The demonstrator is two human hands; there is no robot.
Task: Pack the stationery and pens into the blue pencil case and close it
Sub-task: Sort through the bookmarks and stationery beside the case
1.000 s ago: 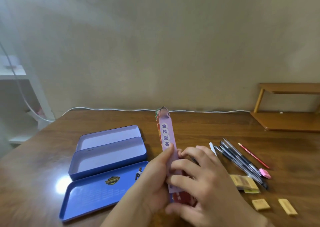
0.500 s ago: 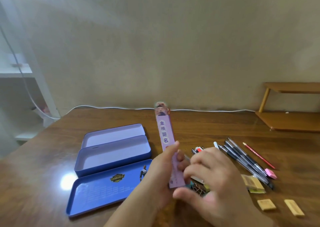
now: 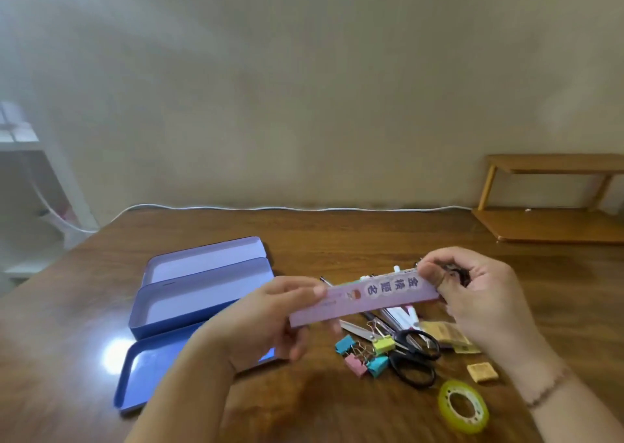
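The blue pencil case lies open on the wooden table at the left, with its lid flat in front of it. I hold a long pink ruler level above the table. My left hand grips its left end and my right hand pinches its right end. Under the ruler lie several pens, black-handled scissors and several coloured binder clips.
A yellow tape roll lies near the front right. Tan erasers and small tan packets sit by my right wrist. A wooden shelf stands at the back right. A white cable runs along the table's far edge.
The ruler has turned from pointing away from me to lying crosswise, one hand now at each end. Both hands have lifted, uncovering the scissors, clips and tape.
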